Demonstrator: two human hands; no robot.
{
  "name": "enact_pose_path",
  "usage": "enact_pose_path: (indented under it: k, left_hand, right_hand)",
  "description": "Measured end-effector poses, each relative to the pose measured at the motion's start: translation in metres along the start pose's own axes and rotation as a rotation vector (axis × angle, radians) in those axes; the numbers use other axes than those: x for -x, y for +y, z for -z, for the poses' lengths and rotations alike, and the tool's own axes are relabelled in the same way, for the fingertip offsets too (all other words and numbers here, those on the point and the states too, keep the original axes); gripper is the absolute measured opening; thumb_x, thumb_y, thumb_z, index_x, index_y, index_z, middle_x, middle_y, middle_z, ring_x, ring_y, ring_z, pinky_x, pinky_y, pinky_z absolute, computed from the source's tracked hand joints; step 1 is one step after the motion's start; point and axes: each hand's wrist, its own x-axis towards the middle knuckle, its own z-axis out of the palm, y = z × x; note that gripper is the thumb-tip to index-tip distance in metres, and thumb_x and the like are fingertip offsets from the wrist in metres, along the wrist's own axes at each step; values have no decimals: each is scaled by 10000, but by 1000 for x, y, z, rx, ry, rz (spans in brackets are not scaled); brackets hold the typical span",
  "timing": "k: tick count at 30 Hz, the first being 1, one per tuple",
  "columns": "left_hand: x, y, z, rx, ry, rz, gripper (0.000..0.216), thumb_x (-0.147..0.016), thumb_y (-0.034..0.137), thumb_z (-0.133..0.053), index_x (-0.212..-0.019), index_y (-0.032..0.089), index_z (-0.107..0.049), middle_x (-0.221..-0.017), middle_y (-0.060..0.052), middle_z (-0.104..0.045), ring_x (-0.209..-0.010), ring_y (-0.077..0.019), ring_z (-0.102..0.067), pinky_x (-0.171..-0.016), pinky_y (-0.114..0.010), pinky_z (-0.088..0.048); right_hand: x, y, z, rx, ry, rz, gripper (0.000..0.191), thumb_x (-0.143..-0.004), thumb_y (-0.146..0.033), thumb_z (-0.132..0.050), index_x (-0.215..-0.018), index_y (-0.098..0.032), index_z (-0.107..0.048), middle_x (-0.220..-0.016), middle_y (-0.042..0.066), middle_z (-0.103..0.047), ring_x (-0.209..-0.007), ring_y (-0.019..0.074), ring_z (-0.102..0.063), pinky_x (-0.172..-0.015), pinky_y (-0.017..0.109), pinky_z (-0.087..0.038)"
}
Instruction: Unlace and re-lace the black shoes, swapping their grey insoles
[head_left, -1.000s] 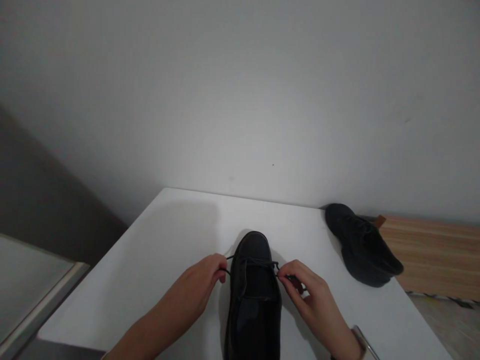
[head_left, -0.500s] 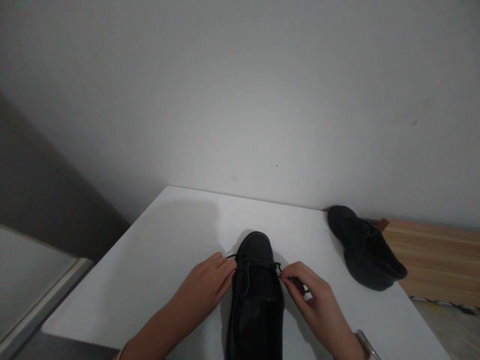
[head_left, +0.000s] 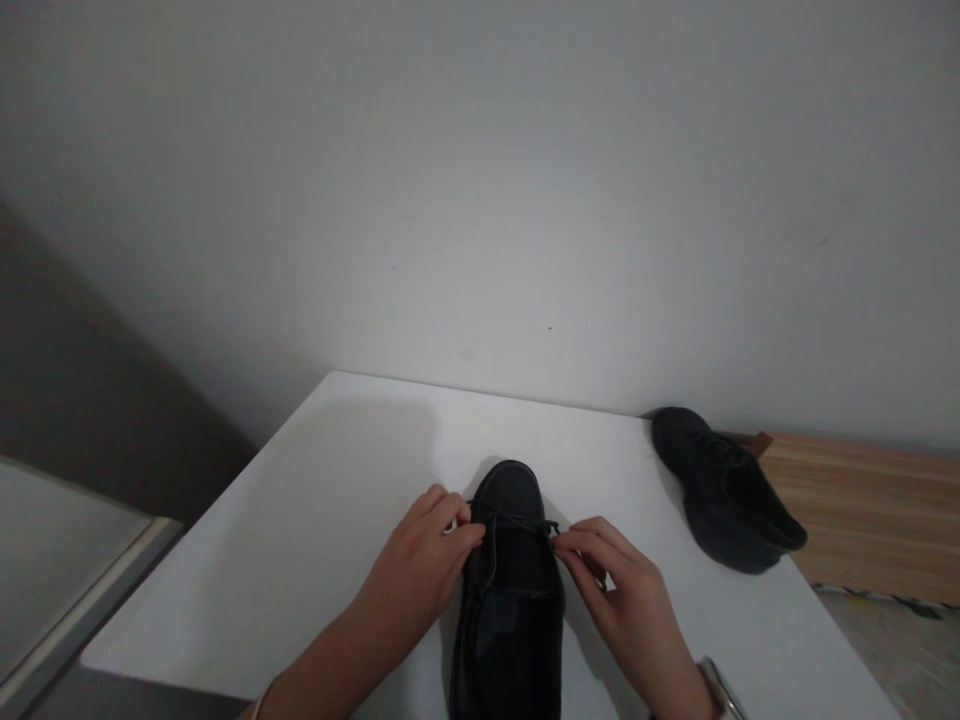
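Observation:
A black lace-up shoe (head_left: 511, 600) stands on the white table (head_left: 330, 500), toe pointing away from me. My left hand (head_left: 424, 570) rests against the shoe's left side, fingertips pinching the thin black lace (head_left: 517, 521) near the front eyelets. On the shoe's right side, my right hand (head_left: 619, 590) pinches the lace's other end. The lace runs taut across the shoe between both hands. A watch band shows on my right wrist.
A second black shoe (head_left: 724, 490) lies on its side at the table's far right corner. Beyond it is a light wooden surface (head_left: 870, 510). A plain white wall rises behind the table. A grey ledge (head_left: 67, 560) sits lower left.
Both hands have moved inward against the shoe. The left hand went from holding the lace out to the side to pressing its fingertips at the eyelets.

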Motion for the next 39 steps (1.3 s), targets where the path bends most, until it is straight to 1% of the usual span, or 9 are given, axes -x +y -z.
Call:
enact_pose_path:
  k: [6,9,12,16,20,27,32,36,39]
  left_hand:
    - [0,7,1,165,-44,111,228,-976,95,-478,-980,183,-689,-899,-58,-682,-853,-202,-643,-765,-321,-537]
    - [-3,17,8,244,-89,208,179,-983,234,-545,-1140,203,-625,-972,-58,-705,-877,-209,-670,-805,-343,-551]
    - [-7,28,15,226,-175,244,356,-937,337,-628,-1261,207,-560,-1076,-88,-677,-938,-244,-669,-828,-382,-559]
    - [-18,40,17,66,-303,218,208,-921,169,-528,-1112,182,-610,-1060,-103,-631,-927,-243,-659,-837,-383,-560]
    - [-32,50,16,-132,-401,237,232,-846,78,-488,-1022,167,-609,-1025,-116,-639,-918,-261,-664,-806,-381,-571]
    - [-40,64,21,-244,-393,221,306,-793,-9,-472,-993,138,-651,-1077,-155,-665,-1001,-330,-650,-850,-472,-553]
    - [-39,67,28,-124,-230,162,225,-897,35,-425,-966,162,-598,-1023,-117,-663,-977,-295,-615,-868,-457,-508]
    - [-36,72,57,437,51,195,176,-1016,150,-351,-938,212,-496,-867,-34,-672,-792,-200,-640,-729,-350,-501]
    - [-32,76,84,783,338,160,125,-1032,165,-363,-979,231,-455,-791,21,-654,-761,-164,-663,-747,-335,-521]
  right_hand:
    - [7,-8,3,-17,-38,-56,198,-1007,-301,-511,-1002,-232,-696,-920,51,-735,-827,187,-708,-736,276,-567]
    - [9,-17,8,8,-78,-89,238,-1011,-356,-491,-1131,-225,-651,-986,68,-736,-874,200,-713,-755,297,-575]
    - [6,-28,10,57,-133,-68,305,-1003,-362,-483,-1248,-202,-569,-1017,85,-711,-905,221,-697,-796,343,-575]
    - [-2,-40,4,235,-221,-66,268,-967,-181,-416,-1176,-185,-585,-967,89,-656,-842,240,-673,-757,388,-558]
    - [-11,-51,-2,466,-311,-120,258,-885,-43,-458,-999,-186,-640,-916,82,-637,-790,246,-669,-715,376,-542]
    - [-20,-68,-5,665,-335,-122,265,-921,-17,-466,-958,-175,-675,-976,110,-648,-877,286,-654,-744,418,-541]
    - [-22,-72,1,333,-166,-21,199,-949,-47,-463,-951,-177,-614,-985,98,-618,-915,261,-585,-838,450,-500]
    - [-22,-85,24,-167,3,19,104,-1015,-192,-462,-994,-228,-557,-965,44,-645,-926,207,-615,-825,377,-503]
    - [-22,-101,47,-502,184,42,83,-1030,-254,-480,-998,-250,-557,-887,7,-667,-897,176,-656,-836,352,-526]
